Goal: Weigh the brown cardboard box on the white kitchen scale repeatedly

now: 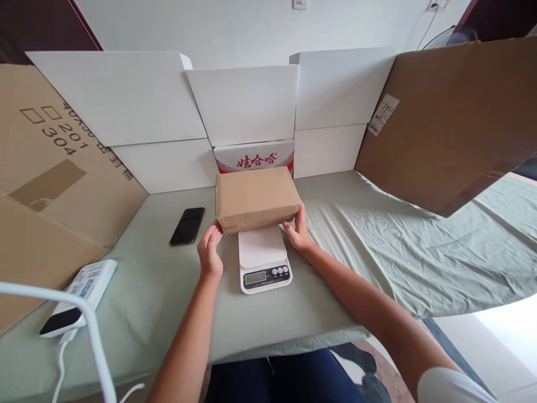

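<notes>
A closed brown cardboard box point(255, 198) is held at the middle of the table, over the far part of a small white kitchen scale point(263, 259). My left hand point(210, 246) grips the box's near left corner. My right hand point(298, 229) grips its near right corner. Whether the box rests on the scale's platform or hovers just above it, I cannot tell. The scale's display and buttons face me at its near edge.
A black phone point(187, 225) lies left of the box. A white power strip point(88, 282) and a power bank point(61, 323) with a cable sit at the near left. White cartons point(245, 103) and brown cardboard sheets point(453, 120) wall the table's pale green cloth point(419, 246).
</notes>
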A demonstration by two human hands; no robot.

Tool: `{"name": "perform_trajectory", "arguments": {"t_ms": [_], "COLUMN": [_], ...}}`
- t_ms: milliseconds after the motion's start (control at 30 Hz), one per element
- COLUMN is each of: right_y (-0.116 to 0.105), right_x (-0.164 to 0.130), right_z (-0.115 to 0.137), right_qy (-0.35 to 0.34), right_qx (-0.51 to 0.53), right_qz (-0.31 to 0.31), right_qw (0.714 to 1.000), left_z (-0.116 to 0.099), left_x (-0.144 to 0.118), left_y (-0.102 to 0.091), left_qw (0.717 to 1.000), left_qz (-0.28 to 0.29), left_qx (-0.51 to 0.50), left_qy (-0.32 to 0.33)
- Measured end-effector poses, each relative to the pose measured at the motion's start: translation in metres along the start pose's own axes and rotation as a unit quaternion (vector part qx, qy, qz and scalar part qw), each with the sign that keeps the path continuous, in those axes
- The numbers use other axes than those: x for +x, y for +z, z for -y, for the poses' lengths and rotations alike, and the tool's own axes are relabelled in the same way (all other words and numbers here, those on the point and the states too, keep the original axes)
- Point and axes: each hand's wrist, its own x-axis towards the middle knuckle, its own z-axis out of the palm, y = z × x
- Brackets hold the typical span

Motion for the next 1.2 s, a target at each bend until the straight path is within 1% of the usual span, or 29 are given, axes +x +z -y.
{"name": "perform_trajectory", "arguments": {"t_ms": [133,233,333,400,567,933,1200], "right_y": [-0.017,-0.029,-0.037,-0.039,-0.038,-0.037,-0.036], "right_x": [-0.026,-0.045,-0.057,-0.06,-0.057,-0.054,-0.055], "right_z": [0.019,0.03,0.038,0.041,0.045,0.051,0.049], "right_qy": [-0.003,0.008,0.03,0.043,0.065,0.066,0.06], "right_qx": [0.011,0.007,0.001,-0.004,-0.004,-0.002,-0.007], "right_qz": [0.05,0.079,0.092,0.088,0.082,0.08,0.08], "right_qw": [0.999,0.997,0.995,0.995,0.994,0.995,0.995], "left_z": [-0.01,-0.015,-0.018,-0.02,-0.022,-0.022,-0.021], "left_x": [-0.031,-0.055,-0.072,-0.079,-0.081,-0.079,-0.078], "left_y": [-0.021,-0.037,-0.047,-0.05,-0.048,-0.047,-0.047], "left_qw": [1.0,1.0,1.0,0.999,0.998,0.998,0.998], "left_qz": [-0.005,0.003,0.018,0.025,0.031,0.019,0.013], "left_qx": [0.001,0.001,0.003,0.007,0.021,0.032,0.039], "left_qy": [0.005,0.002,-0.013,-0.024,-0.042,-0.051,-0.056]}}
